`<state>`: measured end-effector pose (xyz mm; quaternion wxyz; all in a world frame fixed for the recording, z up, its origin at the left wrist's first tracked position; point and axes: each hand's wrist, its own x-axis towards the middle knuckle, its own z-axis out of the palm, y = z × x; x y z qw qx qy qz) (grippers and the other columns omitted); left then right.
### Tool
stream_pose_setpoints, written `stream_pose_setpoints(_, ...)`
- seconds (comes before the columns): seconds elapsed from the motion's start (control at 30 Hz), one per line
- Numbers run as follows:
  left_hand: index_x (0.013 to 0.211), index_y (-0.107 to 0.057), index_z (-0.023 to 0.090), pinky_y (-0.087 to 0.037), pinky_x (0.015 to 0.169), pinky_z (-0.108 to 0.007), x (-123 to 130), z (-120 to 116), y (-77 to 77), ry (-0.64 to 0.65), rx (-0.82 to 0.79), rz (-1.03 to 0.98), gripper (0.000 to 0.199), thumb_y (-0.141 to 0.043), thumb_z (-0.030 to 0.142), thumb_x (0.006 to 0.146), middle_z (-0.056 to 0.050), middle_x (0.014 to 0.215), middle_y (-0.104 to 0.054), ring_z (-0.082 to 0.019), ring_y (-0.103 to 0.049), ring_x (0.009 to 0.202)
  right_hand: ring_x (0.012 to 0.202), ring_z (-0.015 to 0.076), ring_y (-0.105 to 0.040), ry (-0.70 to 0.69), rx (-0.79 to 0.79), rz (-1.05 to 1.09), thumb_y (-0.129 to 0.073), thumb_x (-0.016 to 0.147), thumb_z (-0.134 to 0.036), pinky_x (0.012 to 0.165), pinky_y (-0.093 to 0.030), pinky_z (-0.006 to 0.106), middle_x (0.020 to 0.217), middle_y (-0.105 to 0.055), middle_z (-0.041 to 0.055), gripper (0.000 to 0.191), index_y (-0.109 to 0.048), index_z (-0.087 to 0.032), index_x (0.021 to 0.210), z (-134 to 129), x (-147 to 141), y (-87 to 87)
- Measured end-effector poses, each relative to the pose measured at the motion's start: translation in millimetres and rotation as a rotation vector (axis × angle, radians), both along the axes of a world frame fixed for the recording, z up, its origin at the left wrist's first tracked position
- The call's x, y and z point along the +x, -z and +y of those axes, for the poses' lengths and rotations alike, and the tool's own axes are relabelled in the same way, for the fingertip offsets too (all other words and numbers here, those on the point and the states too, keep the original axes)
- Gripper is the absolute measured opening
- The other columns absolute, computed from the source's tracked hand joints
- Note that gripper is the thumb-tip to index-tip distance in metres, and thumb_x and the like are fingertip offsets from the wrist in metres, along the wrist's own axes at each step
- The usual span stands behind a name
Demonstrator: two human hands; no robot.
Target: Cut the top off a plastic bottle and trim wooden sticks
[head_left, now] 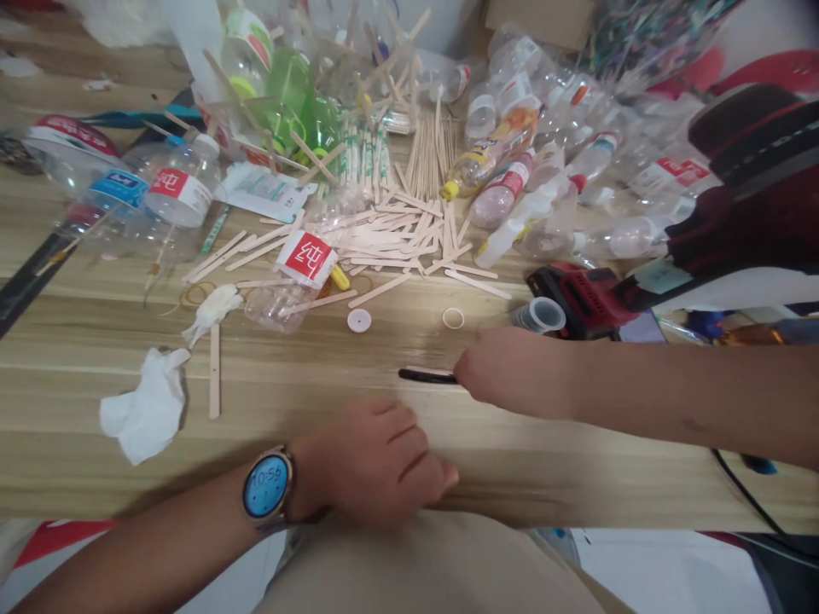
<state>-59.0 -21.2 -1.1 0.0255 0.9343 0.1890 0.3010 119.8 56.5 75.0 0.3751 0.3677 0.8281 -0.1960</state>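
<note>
My right hand (pixel 505 371) is closed round one end of a thin black strip (pixel 426 376), which points left over the wooden table (pixel 307 443). A pale wooden stick shows along the strip's upper edge. Near the table's front edge, my left hand (pixel 384 465) has its fingers curled under, and its palm is hidden. A watch (pixel 266 486) is on that wrist. Beyond the hands lie a white round disc (pixel 359 321) and a thin white ring (pixel 454 318). Just behind my right hand stands a small clear cup (pixel 543 315).
Loose wooden sticks (pixel 390 234) are piled at the middle back. Plastic bottles (pixel 505 188) crowd the back right, and others stand at the left. A red and black power tool (pixel 582 298) is at the right. Crumpled white tissue (pixel 146 408) lies at the left.
</note>
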Motion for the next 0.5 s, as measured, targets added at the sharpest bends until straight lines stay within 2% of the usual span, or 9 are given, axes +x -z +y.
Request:
stream_pose_setpoints(0.07,0.058,-0.050,0.020,-0.036,0.047,-0.028,-6.9,0.0,-8.0,0.017,0.080,-0.152,0.033,-0.065,0.023,0.087,0.004,0.050,-0.051,-0.013,-0.046,0.050,0.066,0.0238,-0.065,0.019,-0.017,0.002,-0.056,0.073,0.008,0.061,-0.043,0.030,0.069,-0.072,0.0113,0.028,-0.067,-0.015,0.061,0.8,-2.6,-0.3)
stream_pose_setpoints(0.13,0.056,-0.047,0.020,-0.032,0.045,-0.029,-12.1,1.8,-14.0,-0.009,0.088,-0.176,0.036,-0.069,0.025,0.085,0.005,0.050,-0.046,-0.012,-0.041,0.048,0.064,0.0229,-0.066,0.143,-0.038,0.011,-0.056,0.078,0.002,0.059,-0.044,0.029,0.068,-0.071,0.0111,0.026,-0.067,-0.014,0.061,4.3,-1.7,1.5)
stream_pose_setpoints(0.2,0.056,-0.046,0.021,-0.032,0.046,-0.029,-15.5,5.0,-17.0,-0.030,0.075,-0.155,0.038,-0.072,0.027,0.083,0.005,0.051,-0.045,-0.012,-0.040,0.048,0.062,0.0199,-0.066,0.276,-0.087,0.020,-0.051,0.087,-0.008,0.055,-0.044,0.025,0.067,-0.071,0.0085,0.027,-0.069,-0.014,0.068,8.5,1.3,3.9)
stream_pose_setpoints(0.27,0.056,-0.046,0.021,-0.035,0.047,-0.029,-17.3,8.0,-17.7,-0.053,0.070,-0.176,0.038,-0.072,0.026,0.082,0.005,0.052,-0.046,-0.012,-0.040,0.049,0.057,0.0170,-0.066,0.313,-0.134,0.016,-0.045,0.091,-0.014,0.051,-0.043,0.022,0.065,-0.071,0.0054,0.030,-0.070,-0.015,0.074,10.5,3.7,4.9)
stream_pose_setpoints(0.33,0.055,-0.046,0.021,-0.036,0.047,-0.029,-17.9,9.9,-17.1,-0.064,0.060,-0.206,0.036,-0.070,0.023,0.083,0.005,0.051,-0.047,-0.012,-0.041,0.049,0.056,0.0187,-0.066,0.288,-0.138,0.005,-0.048,0.088,-0.011,0.051,-0.044,0.024,0.063,-0.071,0.0062,0.027,-0.069,-0.015,0.071,9.3,3.3,4.1)
stream_pose_setpoints(0.4,0.053,-0.046,0.020,-0.036,0.047,-0.029,-18.1,10.1,-16.4,-0.073,0.056,-0.242,0.036,-0.068,0.020,0.082,0.005,0.049,-0.048,-0.012,-0.041,0.048,0.064,0.0240,-0.068,0.189,-0.111,0.012,-0.057,0.079,-0.004,0.057,-0.045,0.029,0.067,-0.072,0.0100,0.022,-0.063,-0.016,0.061,6.0,0.6,2.8)
stream_pose_setpoints(0.47,0.051,-0.045,0.020,-0.037,0.046,-0.029,-18.4,9.5,-16.1,-0.081,0.050,-0.254,0.037,-0.067,0.019,0.080,0.005,0.048,-0.048,-0.011,-0.041,0.047,0.070,0.0284,-0.069,0.075,-0.079,0.017,-0.061,0.069,0.005,0.065,-0.046,0.034,0.070,-0.073,0.0126,0.028,-0.056,-0.017,0.051,3.6,-1.7,3.2)
stream_pose_setpoints(0.5,0.050,-0.045,0.020,-0.037,0.046,-0.029,-18.6,9.1,-16.2,-0.085,0.046,-0.258,0.037,-0.068,0.019,0.080,0.005,0.047,-0.048,-0.011,-0.041,0.046,0.071,0.0289,-0.069,0.065,-0.067,0.023,-0.060,0.066,0.008,0.067,-0.046,0.035,0.069,-0.072,0.0129,0.031,-0.053,-0.017,0.049,3.4,-2.0,4.3)
